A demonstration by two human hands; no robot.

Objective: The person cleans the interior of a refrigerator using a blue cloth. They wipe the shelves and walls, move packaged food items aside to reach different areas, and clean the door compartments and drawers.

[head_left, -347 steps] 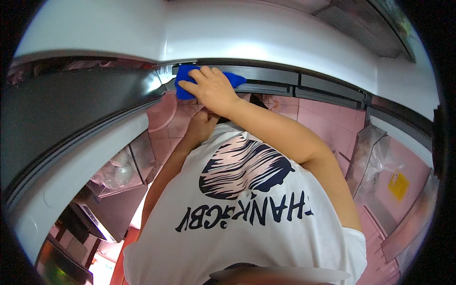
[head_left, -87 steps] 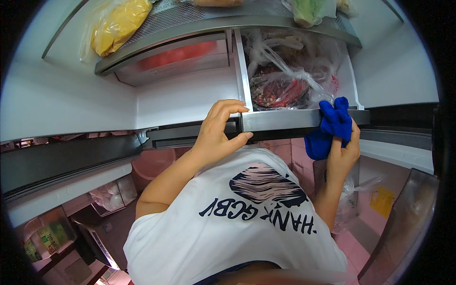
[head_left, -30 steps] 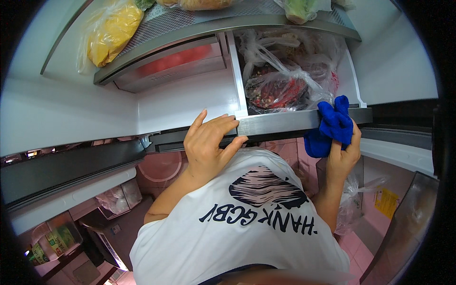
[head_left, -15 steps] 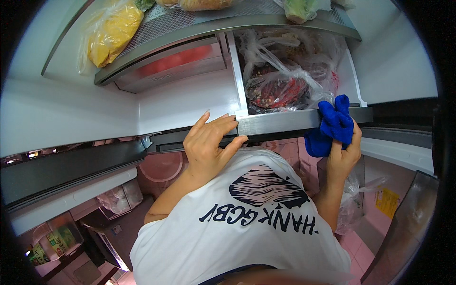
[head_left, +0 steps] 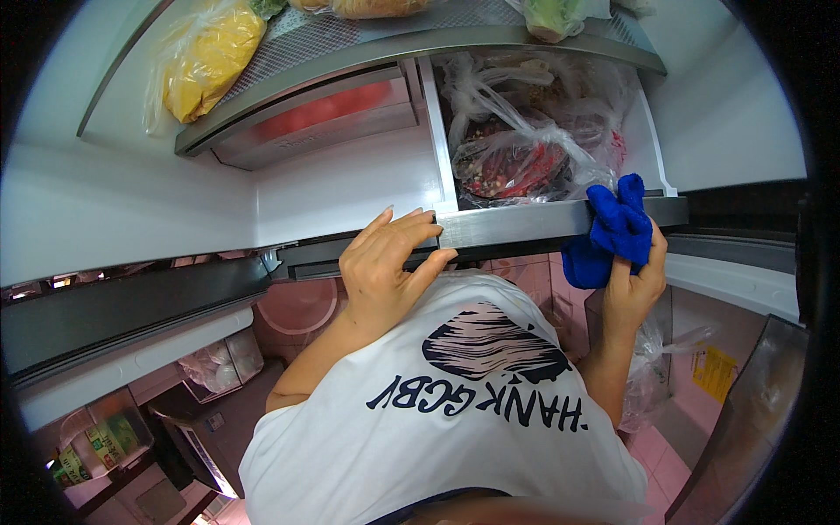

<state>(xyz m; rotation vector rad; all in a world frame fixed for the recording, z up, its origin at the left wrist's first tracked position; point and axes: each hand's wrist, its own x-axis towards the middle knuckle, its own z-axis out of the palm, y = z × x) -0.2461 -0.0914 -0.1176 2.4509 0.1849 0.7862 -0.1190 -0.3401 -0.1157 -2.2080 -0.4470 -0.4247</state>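
Observation:
A pulled-out refrigerator drawer (head_left: pixel 516 223) with a metallic front holds knotted clear plastic bags (head_left: pixel 525 157); dark red and speckled contents show through them. My left hand (head_left: pixel 385 262) touches the left end of the drawer front, its fingers spread and its thumb apart near the lower edge. At the right end, my right hand (head_left: pixel 637 284) is closed on a bright blue cloth (head_left: pixel 617 232), which drapes over the drawer front. Part of the right fingers is hidden behind the cloth.
Left of the drawer sits another, pushed-in drawer (head_left: pixel 324 118) with something red behind its front. Above, a shelf (head_left: pixel 394 39) carries a bag of yellow food (head_left: pixel 210 66) and a bagged green vegetable (head_left: pixel 556 17). Open doors with bins flank me, the left door (head_left: pixel 131 302) nearest.

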